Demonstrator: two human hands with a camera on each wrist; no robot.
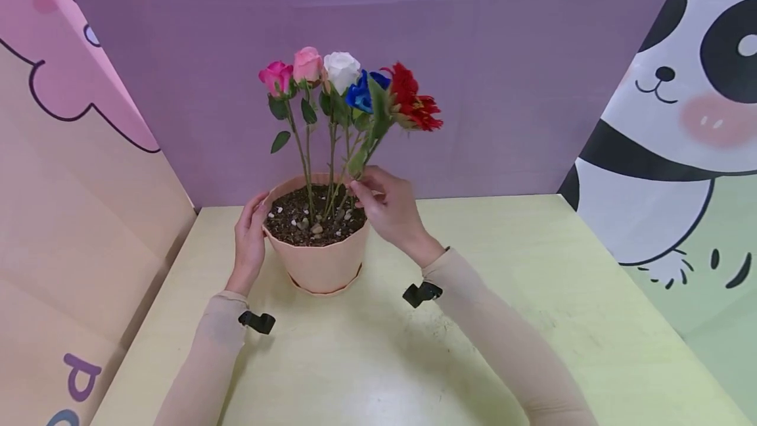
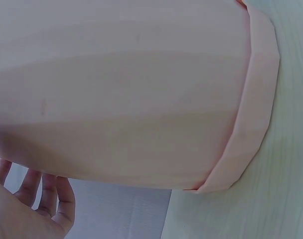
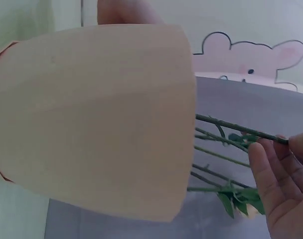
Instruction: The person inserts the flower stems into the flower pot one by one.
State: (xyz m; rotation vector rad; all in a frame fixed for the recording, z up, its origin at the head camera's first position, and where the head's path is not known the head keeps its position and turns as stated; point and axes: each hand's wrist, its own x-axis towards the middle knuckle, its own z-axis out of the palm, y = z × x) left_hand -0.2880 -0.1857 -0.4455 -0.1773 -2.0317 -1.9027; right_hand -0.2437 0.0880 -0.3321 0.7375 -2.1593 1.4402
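A peach flower pot (image 1: 319, 265) filled with dark soil (image 1: 284, 215) stands on a matching saucer. My left hand (image 1: 250, 242) holds the pot's left side near the rim, its bent fingers against the wall in the left wrist view. With thumb and fingers, my right hand (image 1: 390, 209) pinches a green stem (image 3: 241, 130) above the pot's right side. That stem belongs to a red flower (image 1: 414, 100) leaning right. Hot pink (image 1: 276, 77), light pink (image 1: 308, 64), white (image 1: 342, 71) and blue (image 1: 362, 94) flowers rise from the soil. The stem's lower end is hidden in the head view.
Pebbles (image 1: 317, 229) and white specks lie on the soil. The pale table (image 1: 473, 281) meets a purple backdrop (image 1: 503, 84) behind the pot. Printed side panels show a panda (image 1: 656, 209) at right and a pink figure (image 1: 77, 77) at left.
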